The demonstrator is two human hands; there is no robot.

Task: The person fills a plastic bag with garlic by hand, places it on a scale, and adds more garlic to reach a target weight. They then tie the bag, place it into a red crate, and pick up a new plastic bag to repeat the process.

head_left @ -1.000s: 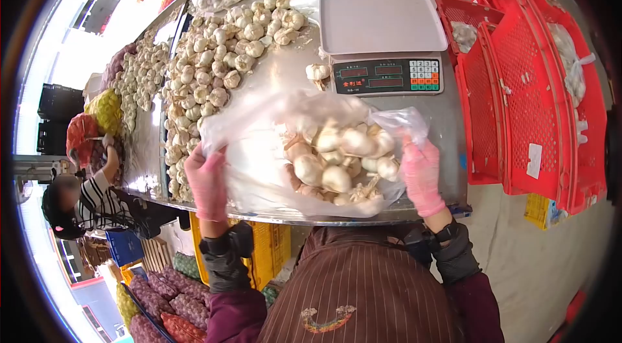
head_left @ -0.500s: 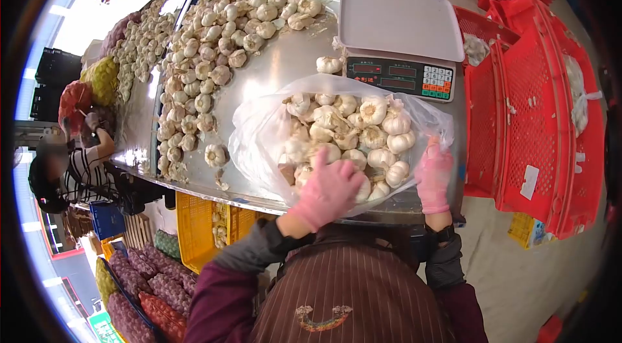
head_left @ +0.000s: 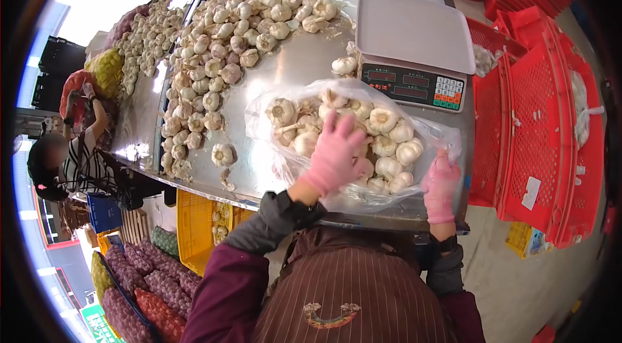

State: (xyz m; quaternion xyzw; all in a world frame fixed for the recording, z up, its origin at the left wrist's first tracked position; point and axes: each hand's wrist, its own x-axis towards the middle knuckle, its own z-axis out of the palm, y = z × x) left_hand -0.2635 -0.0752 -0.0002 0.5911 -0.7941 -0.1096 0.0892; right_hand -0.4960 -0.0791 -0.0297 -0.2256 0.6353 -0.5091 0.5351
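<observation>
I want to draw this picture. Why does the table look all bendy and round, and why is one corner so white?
Head view: a fisheye lens bows the steel table and red crates and leaves black rounded corners; daylight at upper left is washed out white and glares off the metal; the left hand on the bag of garlic looks slightly blurred.

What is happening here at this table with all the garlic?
A person in pink gloves handles a clear plastic bag full of garlic bulbs on a steel table. The left hand presses on top of the bag; the right hand grips its edge. A scale stands just behind, with loose garlic spread beyond.
</observation>
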